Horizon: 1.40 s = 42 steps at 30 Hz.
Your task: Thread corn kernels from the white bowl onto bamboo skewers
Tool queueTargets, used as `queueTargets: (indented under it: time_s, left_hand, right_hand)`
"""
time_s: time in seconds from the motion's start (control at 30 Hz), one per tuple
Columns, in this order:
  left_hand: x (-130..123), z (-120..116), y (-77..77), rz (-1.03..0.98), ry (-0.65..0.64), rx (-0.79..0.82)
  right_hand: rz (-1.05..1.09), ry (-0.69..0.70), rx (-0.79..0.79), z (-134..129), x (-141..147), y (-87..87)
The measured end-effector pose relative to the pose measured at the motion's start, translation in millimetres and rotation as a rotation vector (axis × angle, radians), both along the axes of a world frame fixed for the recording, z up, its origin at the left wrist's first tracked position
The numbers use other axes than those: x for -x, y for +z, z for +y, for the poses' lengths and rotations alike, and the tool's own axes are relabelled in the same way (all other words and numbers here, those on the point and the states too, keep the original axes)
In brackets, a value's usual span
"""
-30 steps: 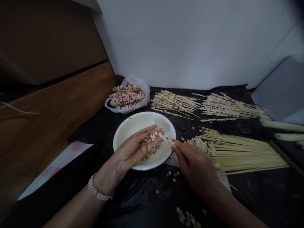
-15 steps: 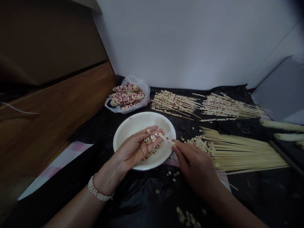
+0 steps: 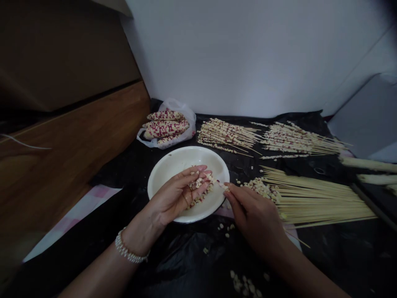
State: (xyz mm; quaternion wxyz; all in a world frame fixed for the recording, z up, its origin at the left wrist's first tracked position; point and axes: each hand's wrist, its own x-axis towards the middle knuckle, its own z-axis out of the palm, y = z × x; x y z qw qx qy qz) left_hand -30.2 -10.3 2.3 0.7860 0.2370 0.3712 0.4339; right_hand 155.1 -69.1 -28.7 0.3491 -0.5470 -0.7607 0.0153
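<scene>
My left hand (image 3: 178, 192) is palm up over the white basin (image 3: 159, 167), cupping loose corn kernels (image 3: 198, 181) with its thumb curled in over them. Pale and dark red kernels lie in the basin below, partly hidden by this hand. My right hand (image 3: 256, 213), at the basin's right rim, pinches a skewer threaded with corn kernels (image 3: 222, 186). The skewer's tip end reaches toward the left fingers; its stick shows behind the right wrist.
Corn cobs (image 3: 166, 126) lie in a plastic bag (image 3: 189, 114) behind the basin. Filled skewers (image 3: 228, 134) form two piles at the back. Bare skewers (image 3: 322, 198) and a heap of kernels (image 3: 262, 188) lie right. Scattered kernels (image 3: 246, 285) dot the black sheet (image 3: 182, 256).
My left thumb and fingers have curled inward over the kernels in the palm. My right hand has barely moved and still pinches the skewer.
</scene>
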Motion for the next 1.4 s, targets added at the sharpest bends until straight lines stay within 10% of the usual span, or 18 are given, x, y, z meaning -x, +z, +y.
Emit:
queueTargets:
  time_s: [1.4]
  left_hand:
    - [-2.5, 0.6, 3.5, 0.085, 0.09, 0.009]
  right_hand:
    - [-0.032, -0.022, -0.025, -1.1, 1.3, -0.6]
